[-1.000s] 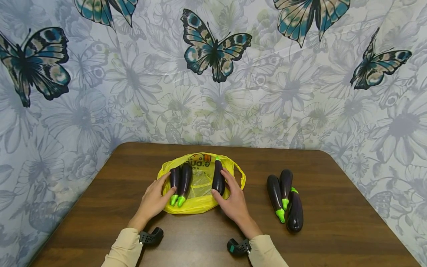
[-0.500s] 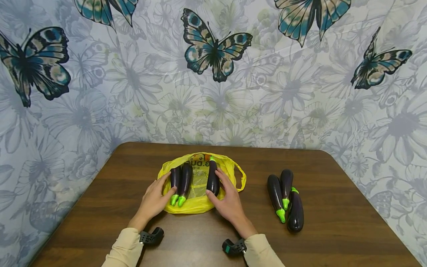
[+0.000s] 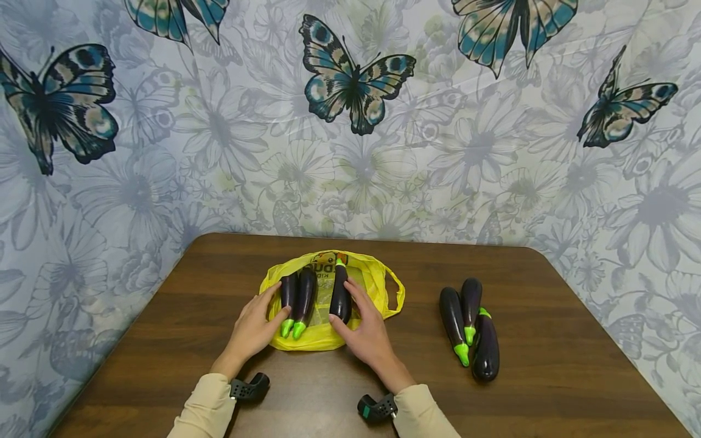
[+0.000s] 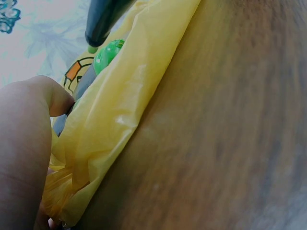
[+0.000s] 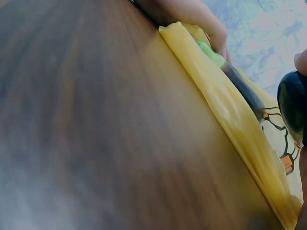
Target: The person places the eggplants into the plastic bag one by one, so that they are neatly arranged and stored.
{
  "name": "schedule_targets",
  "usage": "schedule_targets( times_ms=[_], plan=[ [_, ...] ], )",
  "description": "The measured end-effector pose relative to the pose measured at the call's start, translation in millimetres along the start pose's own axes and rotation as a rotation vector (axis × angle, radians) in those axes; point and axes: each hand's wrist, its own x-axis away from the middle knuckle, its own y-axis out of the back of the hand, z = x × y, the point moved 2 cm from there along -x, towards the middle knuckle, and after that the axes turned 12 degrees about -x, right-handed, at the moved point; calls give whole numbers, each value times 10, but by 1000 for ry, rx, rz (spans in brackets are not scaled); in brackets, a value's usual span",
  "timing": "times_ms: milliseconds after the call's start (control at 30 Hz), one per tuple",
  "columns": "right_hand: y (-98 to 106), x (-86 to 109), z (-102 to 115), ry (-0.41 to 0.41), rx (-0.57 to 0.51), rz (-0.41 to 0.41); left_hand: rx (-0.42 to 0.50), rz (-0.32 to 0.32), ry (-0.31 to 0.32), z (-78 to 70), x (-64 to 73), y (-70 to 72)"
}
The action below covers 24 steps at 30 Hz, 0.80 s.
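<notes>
A yellow plastic bag (image 3: 323, 339) lies with its mouth spread on the table. Two dark eggplants (image 3: 306, 298) with bright green stems rest side by side in its left part, stems toward me. My left hand (image 3: 253, 325) grips the bag's left side, its thumb against the nearer eggplant; its other fingers are largely hidden in the left wrist view. My right hand (image 3: 366, 331) holds a third eggplant (image 3: 341, 298) between thumb and fingers, stem pointing away. In the left wrist view this held eggplant (image 4: 103, 24) appears above the bag's edge.
Three more eggplants (image 3: 485, 350) lie grouped on the brown wooden table (image 3: 547, 316), right of the bag. A bag handle (image 3: 397, 298) loops out at the right. Behind the table hangs a butterfly-printed cloth (image 3: 350, 182).
My right hand has moved left across the bag with its eggplant, bringing it closer to the other two. My left hand has stayed in place.
</notes>
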Motion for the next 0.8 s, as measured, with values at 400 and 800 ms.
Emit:
schedule_targets(
  times_ms=[400, 800],
  plan=[
    [-159, 6, 41, -8, -5, 41, 0, 2, 2, -6, 3, -3],
    [-224, -14, 12, -23, 40, 70, -13, 7, 10, 3, -5, 2]
  ],
)
